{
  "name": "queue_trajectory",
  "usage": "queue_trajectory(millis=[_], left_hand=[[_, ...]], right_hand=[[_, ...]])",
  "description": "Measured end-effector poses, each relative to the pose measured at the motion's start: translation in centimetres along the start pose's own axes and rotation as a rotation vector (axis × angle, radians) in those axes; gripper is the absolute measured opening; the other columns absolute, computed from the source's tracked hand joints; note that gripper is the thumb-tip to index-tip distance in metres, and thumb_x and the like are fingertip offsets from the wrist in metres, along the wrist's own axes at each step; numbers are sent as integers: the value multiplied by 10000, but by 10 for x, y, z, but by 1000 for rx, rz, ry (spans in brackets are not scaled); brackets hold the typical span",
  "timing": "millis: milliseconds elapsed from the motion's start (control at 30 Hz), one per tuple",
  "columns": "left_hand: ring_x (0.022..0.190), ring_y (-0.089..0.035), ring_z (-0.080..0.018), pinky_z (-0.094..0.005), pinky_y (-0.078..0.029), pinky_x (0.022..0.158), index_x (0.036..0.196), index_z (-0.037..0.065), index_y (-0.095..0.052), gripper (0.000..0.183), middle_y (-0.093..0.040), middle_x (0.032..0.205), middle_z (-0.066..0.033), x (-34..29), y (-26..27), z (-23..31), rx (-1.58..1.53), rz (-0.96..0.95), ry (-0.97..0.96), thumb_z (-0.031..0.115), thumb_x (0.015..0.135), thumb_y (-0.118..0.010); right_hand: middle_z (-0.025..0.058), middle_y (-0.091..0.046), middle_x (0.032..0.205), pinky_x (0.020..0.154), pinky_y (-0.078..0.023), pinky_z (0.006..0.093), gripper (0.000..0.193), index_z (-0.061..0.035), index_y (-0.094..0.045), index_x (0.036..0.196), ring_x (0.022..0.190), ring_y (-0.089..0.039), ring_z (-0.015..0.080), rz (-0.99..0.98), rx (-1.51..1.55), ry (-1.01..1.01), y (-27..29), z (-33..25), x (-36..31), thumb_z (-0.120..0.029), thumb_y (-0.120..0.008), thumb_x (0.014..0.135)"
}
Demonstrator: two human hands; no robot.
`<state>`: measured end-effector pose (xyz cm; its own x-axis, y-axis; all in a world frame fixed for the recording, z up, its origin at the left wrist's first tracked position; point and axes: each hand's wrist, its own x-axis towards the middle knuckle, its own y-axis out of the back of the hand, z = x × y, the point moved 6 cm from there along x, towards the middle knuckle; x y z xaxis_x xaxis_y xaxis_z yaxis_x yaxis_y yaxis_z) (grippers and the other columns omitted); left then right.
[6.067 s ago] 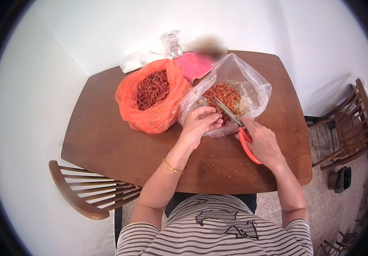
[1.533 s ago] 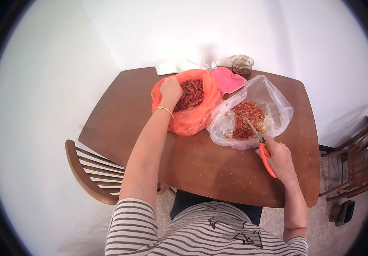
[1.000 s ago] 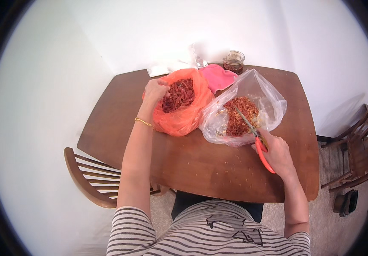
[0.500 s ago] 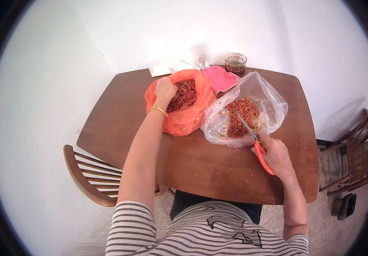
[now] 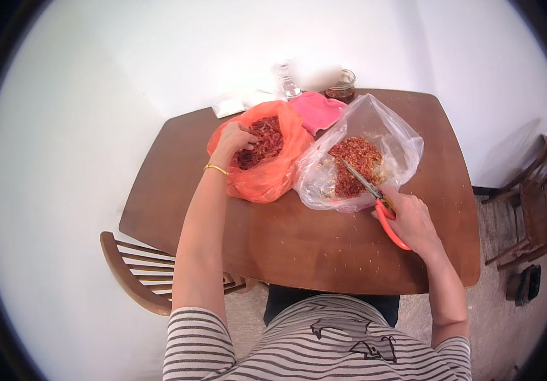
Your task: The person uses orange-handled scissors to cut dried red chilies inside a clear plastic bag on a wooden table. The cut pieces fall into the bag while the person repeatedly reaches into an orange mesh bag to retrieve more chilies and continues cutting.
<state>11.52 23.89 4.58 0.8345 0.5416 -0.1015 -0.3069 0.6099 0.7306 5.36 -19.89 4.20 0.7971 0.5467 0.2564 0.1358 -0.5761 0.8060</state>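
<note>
Left hand (image 5: 234,136) is at the dried red chilies (image 5: 268,141) in an orange plastic bag (image 5: 264,185), can't tell if it's pinching any; right hand (image 5: 412,219) grips red-handled scissors (image 5: 367,185) over chopped chili (image 5: 357,152) in a clear bag (image 5: 406,147). Crumb-specked wooden table (image 5: 280,235), white walls (image 5: 89,159), spindle-back chairs (image 5: 135,290).

V. bright; glare on wall (image 5: 248,70) behind tabletop (image 5: 159,184); blurred patch (image 5: 314,73) nr jar (image 5: 342,94); soft shadow (image 5: 508,155) R; fisheye bend, blk rim.

Dark-striped pale shirt (image 5: 314,346); gold-coloured bangle (image 5: 216,169); seemingly dark trousers (image 5: 281,301)
</note>
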Motion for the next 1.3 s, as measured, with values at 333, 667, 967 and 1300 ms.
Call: queue_trajectory(millis=[333, 667, 967, 1300], left_hand=[[624, -572, -69, -217, -422, 531, 1014, 37, -693, 198, -669, 807, 7, -21, 10, 2, -274, -179, -92, 52, 816, -700], [886, -693, -250, -307, -601, 775, 1067, -38, -616, 162, -684, 973, -155, -139, -50, 86, -1061, -418, -320, 20, 916, -618], [1011, -651, -206, -326, -561, 954, 1052, -31, -604, 128, -659, 1054, -112, -158, -138, 87, -1638, -330, -31, -4, 927, -594], [959, -653, -167, -296, -571, 879, 1099, -7, -596, 189, -648, 1028, -84, -178, -158, 92, -1469, -466, -50, 37, 918, -627]], right_hand=[[174, -657, 760, 649, -494, 489, 246, -76, -581, 1071, 750, -635, 394, 43, -10, 46, -4, 6, -1, -187, -647, 861], [199, -662, 953, 716, -501, 466, 359, -29, -547, 1223, 851, -644, 377, 113, 154, 35, 7, 0, 0, -171, -613, 899], [196, -628, 941, 760, -500, 452, 399, -38, -518, 1254, 867, -634, 369, 107, 244, 37, 9, -1, 1, -138, -625, 883], [168, -627, 881, 725, -516, 428, 462, -71, -522, 1287, 818, -645, 342, 107, 138, 10, 5, 6, 1, -135, -668, 854]])
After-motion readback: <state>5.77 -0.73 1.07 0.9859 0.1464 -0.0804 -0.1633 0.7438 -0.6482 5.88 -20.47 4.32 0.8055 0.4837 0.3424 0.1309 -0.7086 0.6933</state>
